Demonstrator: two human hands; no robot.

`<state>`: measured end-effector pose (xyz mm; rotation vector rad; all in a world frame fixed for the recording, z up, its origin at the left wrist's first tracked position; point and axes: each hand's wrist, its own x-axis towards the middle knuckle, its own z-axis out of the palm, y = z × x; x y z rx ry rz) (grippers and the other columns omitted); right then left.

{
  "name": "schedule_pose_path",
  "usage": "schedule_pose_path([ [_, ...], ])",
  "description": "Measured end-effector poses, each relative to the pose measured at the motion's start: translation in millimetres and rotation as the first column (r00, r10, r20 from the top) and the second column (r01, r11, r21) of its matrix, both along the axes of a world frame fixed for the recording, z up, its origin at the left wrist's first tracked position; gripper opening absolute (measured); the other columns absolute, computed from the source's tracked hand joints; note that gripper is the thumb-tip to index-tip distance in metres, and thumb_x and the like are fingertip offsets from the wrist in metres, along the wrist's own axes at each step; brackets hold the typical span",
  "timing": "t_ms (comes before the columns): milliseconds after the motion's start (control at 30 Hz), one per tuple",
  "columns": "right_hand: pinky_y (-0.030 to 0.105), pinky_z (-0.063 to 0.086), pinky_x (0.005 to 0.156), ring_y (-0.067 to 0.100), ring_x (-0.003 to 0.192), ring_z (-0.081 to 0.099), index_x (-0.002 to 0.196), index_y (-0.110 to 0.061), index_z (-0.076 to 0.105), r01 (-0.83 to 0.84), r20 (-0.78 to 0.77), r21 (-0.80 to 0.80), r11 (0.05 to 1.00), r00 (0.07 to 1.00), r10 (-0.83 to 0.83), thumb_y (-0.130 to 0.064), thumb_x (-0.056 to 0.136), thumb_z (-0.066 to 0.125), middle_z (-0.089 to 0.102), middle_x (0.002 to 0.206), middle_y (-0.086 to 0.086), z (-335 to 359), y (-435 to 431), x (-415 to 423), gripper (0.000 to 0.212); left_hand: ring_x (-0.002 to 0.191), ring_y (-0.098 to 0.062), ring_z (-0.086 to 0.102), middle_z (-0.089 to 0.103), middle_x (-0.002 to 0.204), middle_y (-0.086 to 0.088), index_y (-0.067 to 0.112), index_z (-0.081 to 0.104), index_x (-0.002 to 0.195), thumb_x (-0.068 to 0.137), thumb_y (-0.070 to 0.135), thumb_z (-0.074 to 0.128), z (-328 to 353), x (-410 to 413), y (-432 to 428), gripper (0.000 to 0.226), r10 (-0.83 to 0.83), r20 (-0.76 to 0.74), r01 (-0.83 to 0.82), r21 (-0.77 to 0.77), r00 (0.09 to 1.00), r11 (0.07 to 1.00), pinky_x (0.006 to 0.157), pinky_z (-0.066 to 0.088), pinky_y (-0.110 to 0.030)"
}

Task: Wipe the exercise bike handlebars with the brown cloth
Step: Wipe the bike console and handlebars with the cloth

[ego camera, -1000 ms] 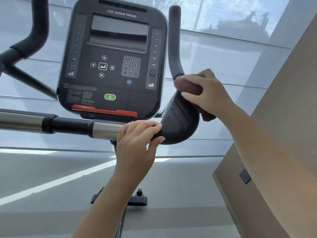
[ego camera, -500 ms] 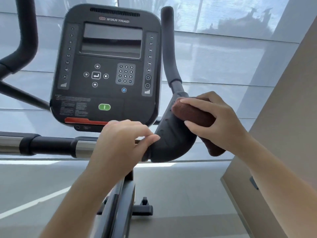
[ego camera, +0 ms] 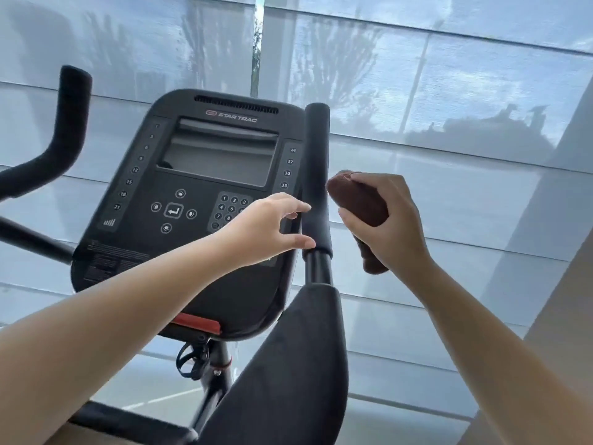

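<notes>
1. Head view: your right hand (ego camera: 391, 226) is clamped round the bunched-up brown cloth (ego camera: 359, 203). The cloth sits just right of the upright handlebar grip (ego camera: 316, 175) and looks a hair off it.
2. Your left hand (ego camera: 266, 229) has its fingers spread, holding nothing. It's reaching at that grip from the console (ego camera: 205, 194) side, and I can't tell if the fingertips touch.
3. Progress guess: I'd say this grip is up next. The other handlebar (ego camera: 64, 130), way off left of the grip, probably needs doing too. Nothing here shows what's already clean.
</notes>
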<state>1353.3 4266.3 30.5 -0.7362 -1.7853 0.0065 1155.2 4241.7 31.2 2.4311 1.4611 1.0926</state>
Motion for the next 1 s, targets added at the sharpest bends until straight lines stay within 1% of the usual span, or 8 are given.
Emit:
schedule_pose_path([
  [100, 0.000, 0.040, 0.072, -0.013, 0.093, 0.049, 0.112, -0.023, 0.060, -0.016, -0.023, 0.087, 0.996, 1.000, 0.019, -0.013, 0.076, 0.072, 0.052, 0.113, 0.006, 29.0, 41.3, -16.8, 0.039, 0.112, -0.005, 0.047, 0.049, 0.130, 0.003, 0.014, 0.048, 0.132, 0.074, 0.029, 0.075, -4.1, 0.1, 17.3, 0.065, -0.003, 0.039, 0.006, -0.054, 0.999, 0.999, 0.090, 0.028, -0.008],
  [233, 0.027, 0.049, 0.089, 0.003, 0.101, 0.050, 0.116, -0.017, 0.061, 0.024, -0.095, 0.195, 0.981, 0.995, -0.006, -0.018, 0.078, 0.070, 0.046, 0.115, 0.000, 68.3, 77.6, -45.8, 0.039, 0.120, 0.002, 0.040, 0.040, 0.135, 0.016, 0.020, 0.050, 0.131, 0.076, 0.034, 0.072, -11.3, -3.1, 24.4, 0.060, -0.033, 0.081, 0.039, -0.072, 0.996, 0.997, 0.098, 0.025, -0.010],
  [400, 0.012, 0.042, 0.088, -0.001, 0.098, 0.047, 0.117, -0.015, 0.062, 0.003, 0.076, 0.166, 0.986, 0.997, -0.016, -0.019, 0.078, 0.072, 0.049, 0.113, 0.005, 40.9, 72.3, -40.9, 0.041, 0.128, 0.008, 0.027, 0.026, 0.138, 0.026, 0.023, 0.044, 0.136, 0.077, 0.043, 0.064, -29.6, -9.8, 27.9, 0.066, -0.078, 0.053, 0.078, -0.008, 0.996, 0.997, 0.099, 0.016, 0.001],
  [467, 0.009, 0.041, 0.087, 0.000, 0.098, 0.050, 0.114, -0.020, 0.064, -0.049, 0.213, 0.063, 0.997, 0.977, 0.034, -0.022, 0.075, 0.073, 0.050, 0.110, 0.002, 11.1, 54.6, -26.5, 0.039, 0.129, 0.004, 0.031, 0.030, 0.137, 0.022, 0.019, 0.047, 0.134, 0.080, 0.035, 0.067, -35.0, -8.7, 28.1, 0.060, -0.089, 0.105, 0.087, 0.024, 0.991, 0.996, 0.105, 0.021, -0.008],
  [633, 0.006, 0.043, 0.076, -0.002, 0.091, 0.056, 0.106, -0.040, 0.062, -0.159, 0.296, -0.203, 0.966, 0.931, 0.215, -0.026, 0.071, 0.070, 0.055, 0.103, -0.010, -6.0, 13.8, 2.1, 0.038, 0.122, -0.006, 0.048, 0.053, 0.131, 0.006, 0.009, 0.062, 0.120, 0.077, 0.018, 0.074, -38.3, -2.3, 24.8, 0.046, -0.127, 0.268, 0.115, 0.063, 0.955, 0.991, 0.108, 0.032, -0.023],
  [733, 0.008, 0.044, 0.081, -0.001, 0.095, 0.053, 0.112, -0.028, 0.065, -0.123, 0.478, -0.030, 0.992, 0.870, 0.122, -0.025, 0.073, 0.072, 0.054, 0.109, 0.001, 19.5, 10.0, -4.3, 0.040, 0.110, 0.000, 0.053, 0.058, 0.118, 0.012, 0.010, 0.067, 0.111, 0.074, 0.015, 0.076, -40.3, -0.2, 22.8, 0.038, -0.135, 0.340, 0.113, 0.083, 0.931, 0.990, 0.098, 0.032, -0.007],
  [867, 0.034, 0.051, 0.086, 0.023, 0.104, 0.054, 0.117, -0.011, 0.064, 0.054, 0.384, 0.335, 0.941, 0.904, -0.189, -0.022, 0.079, 0.071, 0.052, 0.115, 0.020, 73.2, 41.1, -39.1, 0.040, 0.106, 0.008, 0.052, 0.055, 0.116, 0.018, 0.013, 0.067, 0.112, 0.074, 0.018, 0.076, -46.5, 1.4, 22.0, 0.040, -0.121, 0.429, 0.096, 0.079, 0.895, 0.992, 0.098, 0.034, -0.009],
  [1000, 0.043, 0.052, 0.078, 0.035, 0.093, 0.060, 0.113, -0.013, 0.067, 0.139, 0.391, 0.454, 0.880, 0.857, -0.337, -0.025, 0.079, 0.070, 0.058, 0.118, 0.017, 80.0, 61.1, -54.5, 0.036, 0.100, 0.024, 0.047, 0.055, 0.113, 0.025, 0.019, 0.068, 0.110, 0.072, 0.024, 0.077, -52.5, 0.6, 23.0, 0.039, -0.119, 0.448, 0.086, 0.095, 0.886, 0.992, 0.091, 0.034, -0.002],
])
